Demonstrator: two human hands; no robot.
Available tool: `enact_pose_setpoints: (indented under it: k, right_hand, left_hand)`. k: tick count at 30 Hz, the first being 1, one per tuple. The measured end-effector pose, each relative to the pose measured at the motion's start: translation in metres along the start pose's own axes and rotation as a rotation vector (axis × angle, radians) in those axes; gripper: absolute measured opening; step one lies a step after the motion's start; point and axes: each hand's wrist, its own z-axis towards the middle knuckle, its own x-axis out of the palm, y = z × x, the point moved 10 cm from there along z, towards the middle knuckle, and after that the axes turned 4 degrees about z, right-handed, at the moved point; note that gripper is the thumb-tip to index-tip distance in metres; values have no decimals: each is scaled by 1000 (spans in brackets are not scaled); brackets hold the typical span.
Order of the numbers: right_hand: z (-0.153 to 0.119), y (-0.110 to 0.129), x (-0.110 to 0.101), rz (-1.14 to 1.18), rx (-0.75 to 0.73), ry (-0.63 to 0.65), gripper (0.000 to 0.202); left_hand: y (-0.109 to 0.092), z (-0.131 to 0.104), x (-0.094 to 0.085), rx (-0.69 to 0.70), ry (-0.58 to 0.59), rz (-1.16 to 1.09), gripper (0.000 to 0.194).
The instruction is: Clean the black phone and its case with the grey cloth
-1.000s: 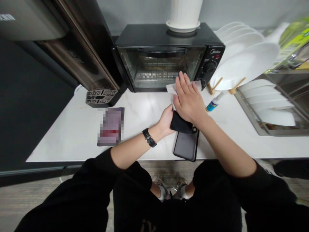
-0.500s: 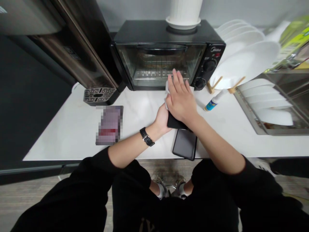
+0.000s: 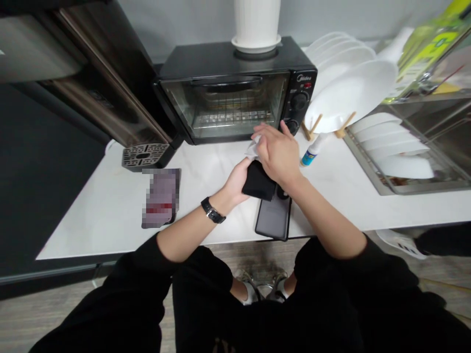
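Note:
My left hand (image 3: pixel 236 184) grips a dark phone (image 3: pixel 259 180) by its left side, above the counter. Over the phone's far end, my right hand (image 3: pixel 277 152) has its fingers curled on a crumpled white tissue (image 3: pixel 253 148); part of the tissue sticks out on the left. The fingertips and the phone's far end are hidden. Below the phone, a black phone case (image 3: pixel 273 220) lies with its hollow side up near the counter's front edge. A small white spray bottle with a blue label (image 3: pixel 309 157) stands to the right of my right hand.
A black toaster oven (image 3: pixel 235 63) with a white pot (image 3: pixel 257 24) on top stands behind my hands. At left are a drink dispenser (image 3: pixel 145 156) and a blurred purple item (image 3: pixel 162 198). White plates (image 3: pixel 353 93) rest in a wooden rack beside a sink (image 3: pixel 371 169).
My right hand has gone from lying flat, fingers stretched, to curled around the tissue, baring more of the phone's dark surface. The view has shifted slightly.

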Motion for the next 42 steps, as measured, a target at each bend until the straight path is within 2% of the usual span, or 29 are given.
enact_pose_setpoints:
  k: [2, 4, 5, 7, 9, 10, 13, 14, 16, 18, 20, 23, 26, 30, 33, 38, 42]
  right_hand:
    - [-30, -13, -41, 14, 96, -241, 56]
    - [-78, -36, -74, 8, 246, -417, 55]
    - [-100, -48, -80, -3, 297, -409, 51]
    - [-134, -72, -75, -37, 380, -251, 40]
    - [-153, -80, -68, -72, 347, -121, 36]
    - [-159, -79, -69, -87, 313, -108, 37]
    - [-167, -58, -81, -64, 220, -183, 36]
    - [-169, -49, -80, -16, 202, -168, 36]
    - [-175, -28, -63, 81, 166, -45, 44]
    - [-185, -9, -39, 100, 123, 111, 72]
    - [-195, 1, -20, 40, 94, 191, 102]
    - [-202, 1, -6, -14, 87, 213, 119]
    - [-202, -1, -3, -35, 65, 231, 122]
    - [-203, 3, -3, -55, 8, 288, 121]
    - [-205, 5, -2, -53, -23, 315, 123]
    - [-205, 6, -2, -49, -28, 339, 133]
    - [-203, 3, -5, -19, 18, 334, 124]
  left_hand:
    - [-7, -5, 5, 48, 71, 128, 20]
    - [-10, -8, 10, 65, 126, 229, 25]
    - [-10, -10, 11, 60, 133, 267, 29]
    - [-10, -12, 9, 41, 116, 343, 36]
    - [-10, -16, 7, 26, 77, 442, 41]
    - [-12, -21, 7, 41, 65, 491, 43]
    - [-18, -41, 0, 117, -10, 585, 51]
    - [-17, -49, -2, 138, -27, 610, 54]
    - [-12, -65, -8, 189, -59, 697, 57]
    - [-8, -78, -11, 288, -91, 828, 66]
    - [-6, -87, -11, 410, -126, 985, 74]
    - [4, -92, -12, 464, -163, 1158, 77]
    - [16, -92, -14, 425, -162, 1276, 80]
    - [38, -93, -3, 393, -80, 1458, 79]
    - [48, -90, 6, 366, -116, 1567, 77]
    - [46, -80, 13, 333, -201, 1638, 78]
    - [34, -75, 10, 331, -206, 1746, 79]
